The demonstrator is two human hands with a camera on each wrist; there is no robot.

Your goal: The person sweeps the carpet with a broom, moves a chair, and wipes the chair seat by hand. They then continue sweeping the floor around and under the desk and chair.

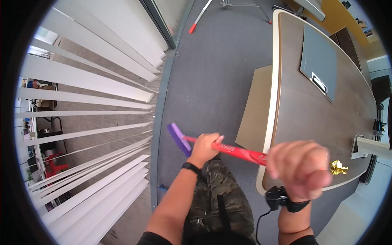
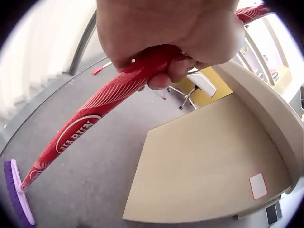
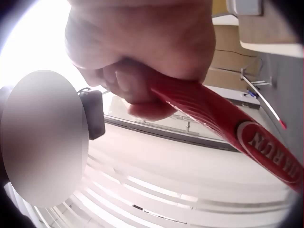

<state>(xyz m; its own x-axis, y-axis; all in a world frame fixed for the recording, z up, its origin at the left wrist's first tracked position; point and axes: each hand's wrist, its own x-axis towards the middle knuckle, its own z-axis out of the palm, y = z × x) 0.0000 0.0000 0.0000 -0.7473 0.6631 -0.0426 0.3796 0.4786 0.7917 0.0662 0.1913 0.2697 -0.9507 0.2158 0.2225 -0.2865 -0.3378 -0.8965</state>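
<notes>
A broom with a red, white-patterned handle (image 1: 241, 153) slants across the front of the body in the head view. Its purple-bristled head (image 1: 178, 138) is low on the left, over the grey carpet. My left hand (image 1: 205, 148) grips the handle nearer the broom head, fingers wrapped round it in the left wrist view. Higher up, my right hand (image 1: 300, 165) holds the handle near its upper end, above the desk edge in the head view. In the right wrist view the right fingers (image 3: 126, 83) curl round the red shaft; the end inside the fist is hidden.
A brown desk (image 1: 298, 118) with a pale rim and beige side panel (image 1: 256, 108) stands on the right. On it lie a grey clipboard-like folder (image 1: 318, 61) and a gold ornament (image 1: 338, 167). White vertical blinds (image 1: 90, 96) line the left. A red-tipped stand leg (image 1: 200, 18) is ahead.
</notes>
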